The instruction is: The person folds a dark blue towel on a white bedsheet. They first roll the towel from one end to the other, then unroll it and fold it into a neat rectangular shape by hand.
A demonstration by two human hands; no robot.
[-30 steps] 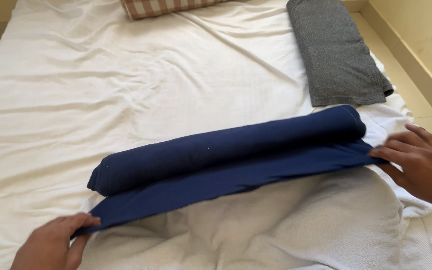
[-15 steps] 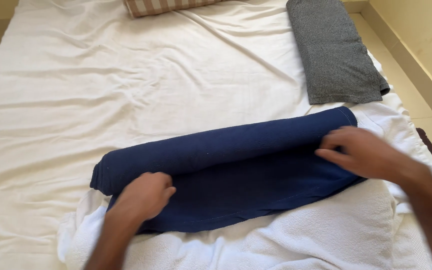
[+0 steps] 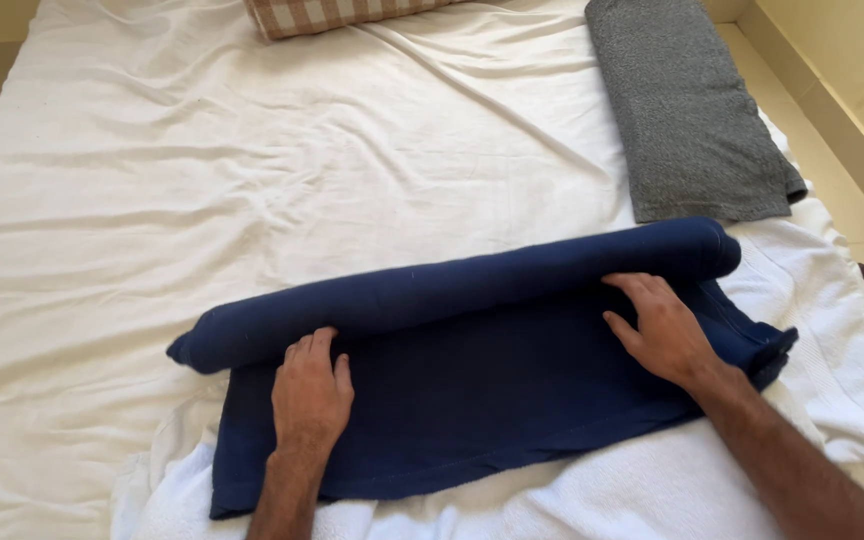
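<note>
Navy blue towel (image 3: 472, 400) lies across the lower half of the bed, partly rolled: the rolled portion (image 3: 452, 290) runs as a long tube from 9 o'clock, low, to 2 o'clock, higher, and the unrolled flat portion extends from it toward 6 o'clock. Left hand (image 3: 310, 392) rests palm down on the flat portion at 7 o'clock, fingertips touching the near side of the roll; its grip is released, fingers extended, nothing grasped. Right hand (image 3: 664, 332) lies flat at 3 o'clock, fingers spread against the roll near its right end; grip likewise released. A white towel (image 3: 832, 350) lies under the navy one, showing at its right and lower edges. A folded grey cloth (image 3: 692, 110) sits at 1 o'clock, apart from the roll. A checked pillow (image 3: 332, 14) is at 12 o'clock. The white bed sheet (image 3: 202, 170) is creased.
</note>
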